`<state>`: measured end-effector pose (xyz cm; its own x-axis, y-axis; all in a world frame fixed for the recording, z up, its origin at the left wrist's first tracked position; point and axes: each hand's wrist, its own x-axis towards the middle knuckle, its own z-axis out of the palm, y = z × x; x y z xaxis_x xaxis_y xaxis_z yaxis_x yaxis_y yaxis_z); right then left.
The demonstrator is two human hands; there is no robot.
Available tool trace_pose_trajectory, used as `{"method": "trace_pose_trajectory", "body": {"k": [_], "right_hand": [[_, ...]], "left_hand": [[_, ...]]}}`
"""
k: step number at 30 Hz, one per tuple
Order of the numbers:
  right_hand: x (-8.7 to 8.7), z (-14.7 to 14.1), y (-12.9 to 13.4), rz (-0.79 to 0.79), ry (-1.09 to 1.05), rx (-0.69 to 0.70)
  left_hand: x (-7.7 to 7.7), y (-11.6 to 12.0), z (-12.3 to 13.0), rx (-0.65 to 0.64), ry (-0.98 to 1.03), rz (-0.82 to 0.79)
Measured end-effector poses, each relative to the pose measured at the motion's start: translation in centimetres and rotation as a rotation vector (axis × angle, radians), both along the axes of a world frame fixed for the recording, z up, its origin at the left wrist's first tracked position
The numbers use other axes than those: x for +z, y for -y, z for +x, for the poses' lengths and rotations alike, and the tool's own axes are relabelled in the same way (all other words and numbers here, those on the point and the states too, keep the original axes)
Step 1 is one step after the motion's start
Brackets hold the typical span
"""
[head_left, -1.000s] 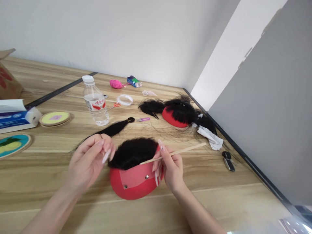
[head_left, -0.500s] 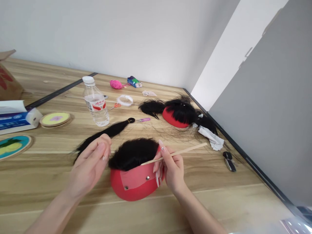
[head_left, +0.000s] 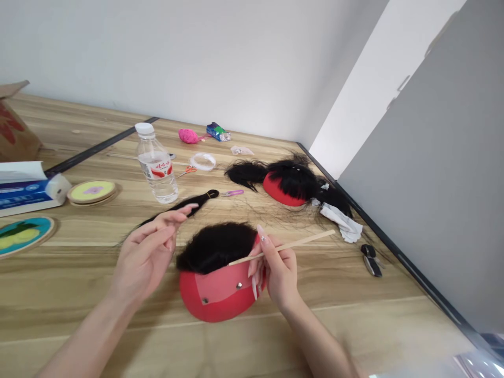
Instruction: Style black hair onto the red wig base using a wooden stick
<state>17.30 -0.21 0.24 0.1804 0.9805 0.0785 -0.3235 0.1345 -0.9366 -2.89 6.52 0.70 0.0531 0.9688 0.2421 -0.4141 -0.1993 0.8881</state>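
Note:
In my right hand, a thin wooden stick is pinched like a pen. Its left end meets the front edge of the black hair on a red dome-shaped form. Along that edge lies a pale mesh strip, fixed with two silver pins. Some right fingertips rest against the form's right side. My left hand hovers left of the form, index finger stretched out and fingers apart; I see nothing in it. Just behind it lies a tied black hair bundle, partly hidden by the fingers.
A second red form with a black hairpiece stands at the back right, near crumpled tissue and a black key fob. Behind sit a water bottle, purple thread snips and orange-handled scissors. A tissue pack is left.
My left hand's curled fingers have opened out, the index finger now reaching up and right over the hair bundle. The right hand and stick have barely moved.

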Motion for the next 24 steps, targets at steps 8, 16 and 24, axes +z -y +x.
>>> {"method": "trace_pose_trajectory", "body": {"k": [8,16,24], "right_hand": [[-0.1,0.0,-0.2,0.009,0.001,-0.003],[0.0,0.0,0.0,-0.006,-0.002,0.001],[0.1,0.0,-0.1,-0.003,0.002,0.002]], "left_hand": [[0.3,0.5,-0.3,-0.17,0.03,-0.106],[0.6,0.8,-0.3,-0.258,0.05,-0.078],[0.8,1.1,-0.2,-0.267,0.068,-0.078]]}}
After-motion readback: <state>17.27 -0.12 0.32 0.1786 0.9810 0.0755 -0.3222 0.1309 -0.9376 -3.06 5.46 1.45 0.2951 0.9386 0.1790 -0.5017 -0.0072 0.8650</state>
